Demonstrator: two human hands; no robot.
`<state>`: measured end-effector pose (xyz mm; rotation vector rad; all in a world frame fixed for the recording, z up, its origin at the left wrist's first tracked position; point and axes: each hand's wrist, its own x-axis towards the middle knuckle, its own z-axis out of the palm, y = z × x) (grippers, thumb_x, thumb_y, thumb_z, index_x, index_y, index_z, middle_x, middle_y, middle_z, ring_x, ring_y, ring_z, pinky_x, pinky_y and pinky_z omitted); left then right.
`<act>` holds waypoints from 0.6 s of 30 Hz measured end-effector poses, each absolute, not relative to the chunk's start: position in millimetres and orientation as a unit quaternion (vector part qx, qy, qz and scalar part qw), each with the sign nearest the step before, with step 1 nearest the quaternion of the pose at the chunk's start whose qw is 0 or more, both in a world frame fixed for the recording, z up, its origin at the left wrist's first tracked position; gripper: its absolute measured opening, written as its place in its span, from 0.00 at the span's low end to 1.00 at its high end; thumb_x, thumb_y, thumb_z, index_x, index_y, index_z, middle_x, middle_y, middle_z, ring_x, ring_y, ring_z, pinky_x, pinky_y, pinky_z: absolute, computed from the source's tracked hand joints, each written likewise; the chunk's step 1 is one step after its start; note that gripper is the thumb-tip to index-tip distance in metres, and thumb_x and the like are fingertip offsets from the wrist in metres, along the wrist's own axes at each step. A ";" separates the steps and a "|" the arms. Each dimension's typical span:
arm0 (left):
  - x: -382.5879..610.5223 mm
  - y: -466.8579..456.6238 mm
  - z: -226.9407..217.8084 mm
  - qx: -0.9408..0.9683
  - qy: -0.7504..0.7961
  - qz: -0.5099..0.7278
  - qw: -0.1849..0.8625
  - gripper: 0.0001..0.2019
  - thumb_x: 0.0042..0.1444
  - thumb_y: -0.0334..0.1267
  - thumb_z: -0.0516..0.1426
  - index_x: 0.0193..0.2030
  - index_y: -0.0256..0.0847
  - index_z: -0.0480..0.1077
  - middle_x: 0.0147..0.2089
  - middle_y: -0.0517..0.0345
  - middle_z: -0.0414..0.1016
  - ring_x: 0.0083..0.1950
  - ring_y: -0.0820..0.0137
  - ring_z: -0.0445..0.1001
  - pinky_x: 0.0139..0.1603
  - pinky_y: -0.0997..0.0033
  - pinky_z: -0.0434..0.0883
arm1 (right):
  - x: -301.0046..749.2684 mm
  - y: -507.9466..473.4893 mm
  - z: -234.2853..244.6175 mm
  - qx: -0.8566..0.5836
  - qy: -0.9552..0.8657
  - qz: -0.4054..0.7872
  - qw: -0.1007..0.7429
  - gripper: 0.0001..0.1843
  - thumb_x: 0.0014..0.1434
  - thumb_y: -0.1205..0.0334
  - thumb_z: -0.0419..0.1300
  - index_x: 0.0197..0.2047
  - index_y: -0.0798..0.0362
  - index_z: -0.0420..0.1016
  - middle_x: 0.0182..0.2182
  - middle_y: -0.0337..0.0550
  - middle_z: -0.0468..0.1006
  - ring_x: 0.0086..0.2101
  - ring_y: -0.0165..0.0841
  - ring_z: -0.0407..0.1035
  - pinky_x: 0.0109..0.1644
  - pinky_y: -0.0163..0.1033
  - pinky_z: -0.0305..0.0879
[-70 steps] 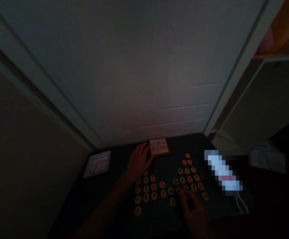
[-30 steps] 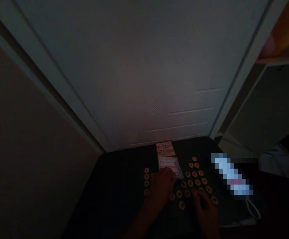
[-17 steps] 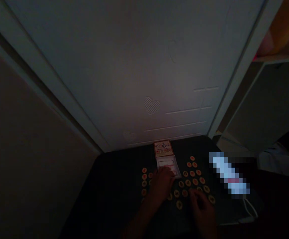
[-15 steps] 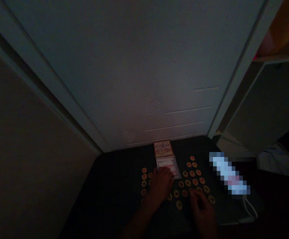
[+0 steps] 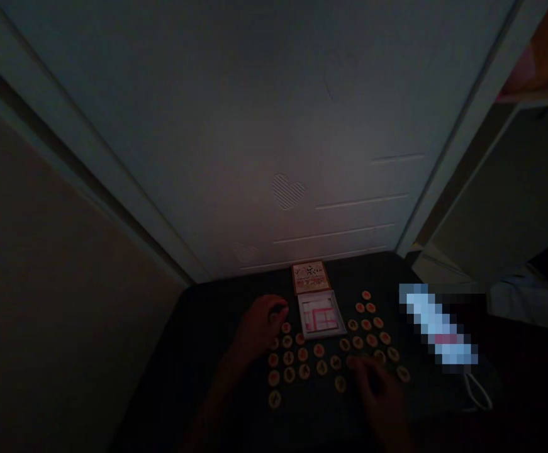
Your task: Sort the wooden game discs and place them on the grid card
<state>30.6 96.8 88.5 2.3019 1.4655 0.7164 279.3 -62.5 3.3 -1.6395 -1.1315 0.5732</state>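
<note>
Round pale game pieces [image 5: 304, 371] with red or dark marks, like Chinese chess pieces, lie in rows on a dark tabletop [image 5: 226, 280]. My left hand [image 5: 257, 321] is over the upper left of these rows, its fingers curled toward the thumb; what sits between them is hidden. My right hand [image 5: 380, 390] is closed among the pieces on the right, thumb and forefinger together where a piece lay, which they now cover. Between the hands stands an open white box [image 5: 342, 318] holding a folded sheet with pink lines [image 5: 323, 318].
A printed box lid [image 5: 310, 277] rests behind the box, near a pale panel with embossed hearts [image 5: 287, 192]. At the right lies a blurred-out bright oblong object [image 5: 438, 330] with a white cord loop [image 5: 479, 393]. The room is dim.
My left hand has moved left off the box, uncovering the pink-lined sheet and several pieces. My right hand's fingertips have shifted slightly left onto a piece. The view has tilted slightly.
</note>
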 end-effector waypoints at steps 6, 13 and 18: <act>58.3 84.4 78.5 0.780 0.553 0.198 0.216 0.10 0.66 0.44 0.54 0.43 0.46 0.74 0.42 0.59 0.82 0.42 0.67 0.80 0.42 0.69 0.72 | 300.8 3.1 47.4 -0.648 -0.647 0.155 0.371 0.13 0.66 0.53 0.57 0.45 0.49 0.79 0.40 0.46 0.82 0.40 0.39 0.77 0.45 0.40 0.71; 78.6 97.7 67.2 0.765 0.596 0.142 0.199 0.09 0.66 0.43 0.54 0.40 0.45 0.73 0.40 0.58 0.82 0.39 0.67 0.80 0.35 0.72 0.67 | 300.1 89.4 85.0 -0.695 -0.702 0.107 0.112 0.07 0.65 0.61 0.59 0.40 0.53 0.77 0.38 0.50 0.83 0.41 0.40 0.77 0.42 0.38 0.66; 84.0 107.3 69.3 0.761 0.615 0.091 0.187 0.07 0.64 0.41 0.54 0.40 0.45 0.73 0.39 0.57 0.83 0.38 0.68 0.80 0.34 0.74 0.65 | 299.1 111.6 79.2 -0.694 -0.704 0.139 0.062 0.06 0.61 0.67 0.60 0.40 0.55 0.78 0.37 0.52 0.84 0.39 0.39 0.79 0.38 0.35 0.63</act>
